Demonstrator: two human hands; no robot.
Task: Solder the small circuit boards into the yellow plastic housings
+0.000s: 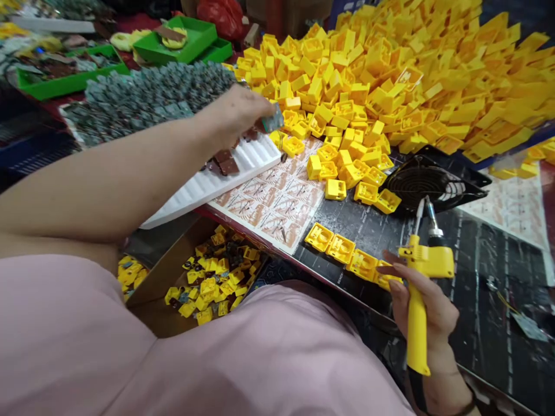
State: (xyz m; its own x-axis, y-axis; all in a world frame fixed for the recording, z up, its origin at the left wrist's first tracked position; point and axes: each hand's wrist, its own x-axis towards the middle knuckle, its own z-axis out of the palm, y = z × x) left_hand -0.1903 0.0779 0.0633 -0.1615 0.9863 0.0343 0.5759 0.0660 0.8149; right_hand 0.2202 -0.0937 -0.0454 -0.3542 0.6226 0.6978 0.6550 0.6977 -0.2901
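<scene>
My left hand (240, 112) is closed in a pinch on a small blue-grey circuit board (273, 119), above the edge of a white foam tray (255, 156). My right hand (427, 306) is wrapped round the handle of a yellow soldering gun (433, 261), whose metal tip points away toward a black fan. Some fingers of that hand reach to the last of a row of open yellow plastic housings (340, 248) along the bench's front edge. Small metal parts show inside the row's housings.
A large heap of yellow housings (381, 63) fills the back. Grey-green boards (160, 86) crowd the foam tray. The black fan (422, 182) stands on the dark mat (472, 254). A cardboard box (151, 306) with yellow pieces is below the bench edge. Green trays (69, 84) lie back left.
</scene>
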